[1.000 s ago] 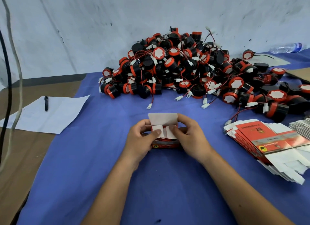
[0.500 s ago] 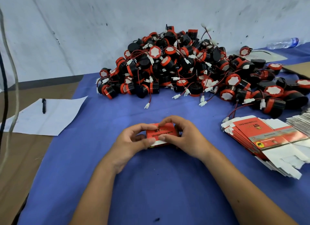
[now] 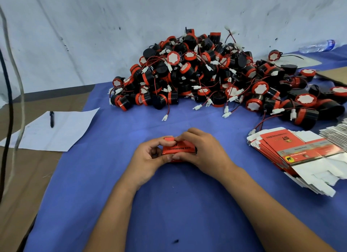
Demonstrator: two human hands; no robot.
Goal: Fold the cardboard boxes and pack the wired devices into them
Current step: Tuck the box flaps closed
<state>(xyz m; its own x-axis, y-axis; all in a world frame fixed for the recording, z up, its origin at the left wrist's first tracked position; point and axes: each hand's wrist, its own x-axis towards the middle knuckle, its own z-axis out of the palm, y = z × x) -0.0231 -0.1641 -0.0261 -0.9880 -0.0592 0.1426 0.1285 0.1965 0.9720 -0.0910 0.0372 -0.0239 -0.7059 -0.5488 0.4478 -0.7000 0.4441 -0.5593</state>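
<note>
A small red cardboard box with black lettering sits low over the blue cloth that covers the table, held between both hands in front of the big heap of wired devices. The left hand grips the box's left end, its fingers curled over the top edge and its thumb pressed against the near face. The right hand wraps the box's right end, fingers bent over the top and thumb on the near side. The heap, black and red round units with red wires and white plugs, lies beyond the box against the pale wall. To the right of the box a stack of flat unfolded cartons fans out on the cloth. To the left of the box a sheet of white paper carries a black pen. Far right of the heap, a plastic bottle lies on its side.
</note>
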